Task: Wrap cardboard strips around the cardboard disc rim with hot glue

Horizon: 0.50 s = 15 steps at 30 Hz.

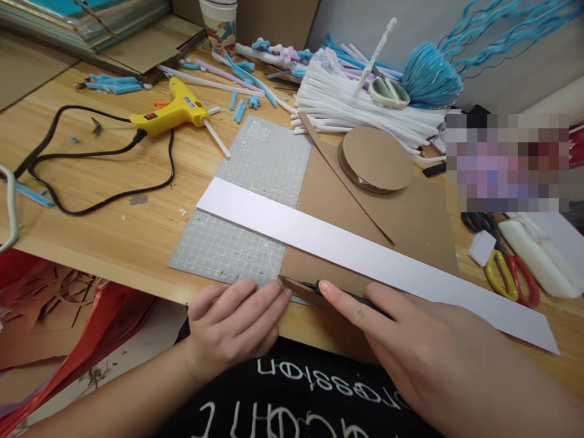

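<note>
My right hand point(410, 340) grips a slim black craft knife point(360, 298), index finger stretched along it. Its thin blade points left, with the tip at my left fingertips. My left hand point(239, 313) is at the front edge of the grey cutting mat point(228, 243), fingers pressed together and thumb hidden; what they hold, if anything, is not visible. Beside the fingertips is the near edge of a brown cardboard sheet point(424, 213), which lies over the mat's right part. A long white strip point(319, 234) lies slantwise across mat and cardboard.
A cardboard disc point(376, 158) and narrow cardboard strip point(347, 176) lie on the sheet. A yellow glue gun point(171, 112) with looped black cord stands left. Behind are white pipe cleaners point(328, 91) and a paper cup point(219, 27); scissors point(511, 274) lie right. A red bag point(118, 322) hangs below.
</note>
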Motion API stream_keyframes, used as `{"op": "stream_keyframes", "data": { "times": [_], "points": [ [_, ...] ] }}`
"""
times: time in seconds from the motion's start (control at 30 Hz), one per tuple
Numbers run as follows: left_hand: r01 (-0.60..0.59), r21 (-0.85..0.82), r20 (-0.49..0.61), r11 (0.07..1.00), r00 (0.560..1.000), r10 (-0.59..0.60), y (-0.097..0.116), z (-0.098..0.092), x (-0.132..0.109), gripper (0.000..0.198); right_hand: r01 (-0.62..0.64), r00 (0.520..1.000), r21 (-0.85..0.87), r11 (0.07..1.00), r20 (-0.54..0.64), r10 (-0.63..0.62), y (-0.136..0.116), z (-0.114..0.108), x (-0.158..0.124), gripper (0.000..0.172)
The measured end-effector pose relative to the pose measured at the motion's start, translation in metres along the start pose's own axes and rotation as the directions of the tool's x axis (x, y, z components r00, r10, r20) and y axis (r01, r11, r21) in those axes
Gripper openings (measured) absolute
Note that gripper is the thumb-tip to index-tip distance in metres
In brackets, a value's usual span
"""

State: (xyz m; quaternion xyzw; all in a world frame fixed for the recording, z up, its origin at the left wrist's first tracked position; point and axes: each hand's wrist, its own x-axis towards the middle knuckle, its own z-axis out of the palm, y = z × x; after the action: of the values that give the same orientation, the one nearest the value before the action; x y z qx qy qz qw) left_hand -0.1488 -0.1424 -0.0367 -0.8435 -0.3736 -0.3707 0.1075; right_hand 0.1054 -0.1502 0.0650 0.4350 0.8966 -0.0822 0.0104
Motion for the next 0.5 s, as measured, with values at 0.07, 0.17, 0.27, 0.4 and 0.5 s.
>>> {"op": "stream_keyframes", "data": {
  "times": [0.07,0.17,0.27,0.4,0.5],
  "points": [
    [-0.002,0.001,0.001,1.0,1.0,0.002,0.0,0.0,0.0,0.022,0.048,0.999,-0.059,0.997,0.016,-0.048,0.001,-0.006,0.005,0.08],
    [0.003,0.007,0.007,1.0,1.0,-0.003,0.0,-0.001,0.0,0.022,0.072,0.997,-0.102,0.992,0.032,-0.069,0.003,-0.011,0.01,0.083],
    [0.008,0.005,0.027,1.0,1.0,-0.008,0.0,-0.002,0.0,0.023,0.071,0.997,-0.115,0.991,0.037,-0.067,0.003,-0.012,0.01,0.084],
    [0.004,0.003,0.034,1.0,0.999,-0.004,0.0,-0.002,-0.001,0.025,0.059,0.998,-0.115,0.992,0.014,-0.058,0.0,-0.009,0.004,0.086],
    [0.011,0.008,0.035,1.0,0.999,-0.011,0.0,-0.002,-0.002,0.025,0.044,0.999,-0.123,0.991,0.008,-0.043,-0.002,-0.006,-0.001,0.089]
  ]
}}
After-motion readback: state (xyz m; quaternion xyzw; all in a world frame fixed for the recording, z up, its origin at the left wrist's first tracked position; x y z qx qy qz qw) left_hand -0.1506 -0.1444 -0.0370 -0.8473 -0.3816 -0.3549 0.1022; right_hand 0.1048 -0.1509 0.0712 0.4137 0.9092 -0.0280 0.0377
